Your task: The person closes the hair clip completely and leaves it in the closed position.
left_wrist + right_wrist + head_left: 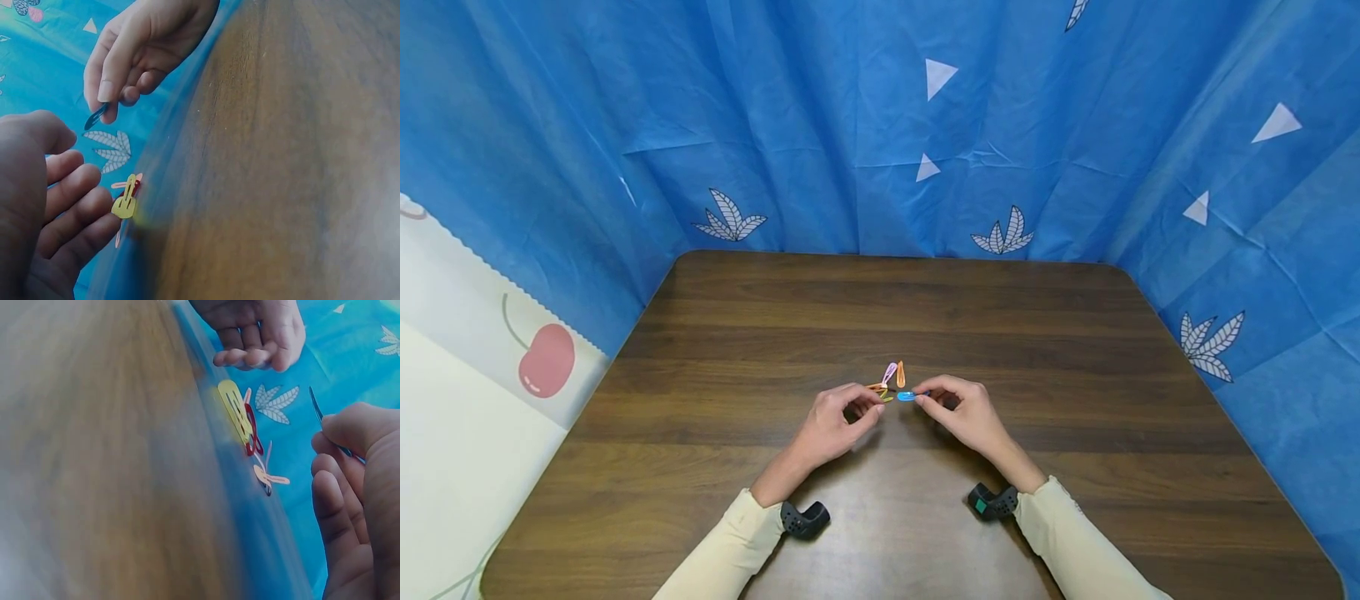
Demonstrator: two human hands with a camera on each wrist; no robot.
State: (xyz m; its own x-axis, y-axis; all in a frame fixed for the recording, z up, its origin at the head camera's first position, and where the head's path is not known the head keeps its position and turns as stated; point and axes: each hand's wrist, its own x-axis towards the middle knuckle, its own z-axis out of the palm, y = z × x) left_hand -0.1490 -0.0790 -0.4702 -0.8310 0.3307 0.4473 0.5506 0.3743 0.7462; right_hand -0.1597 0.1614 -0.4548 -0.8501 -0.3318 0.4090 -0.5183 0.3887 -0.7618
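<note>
Clip [906, 397], blue, its middle hidden in pinch of right hand [974, 413].

Shows bright blue on the blue clip [906, 397], yellow on the yellow clip [233, 407], red on the red clip [252, 428], plus an orange clip [901, 377] and a pale lilac clip [890, 372]. Runs brown with darker streaks over the table [887, 317]. Has blue on the curtain [805, 83], printed with white triangles [938, 77] and dark-outlined white leaves [730, 218]. Adds cream sleeves [737, 533], black wristbands [805, 521], 1 with a green patch [981, 506], and a pinkish-red cherry [546, 360] on white cloth [467, 400].
</note>
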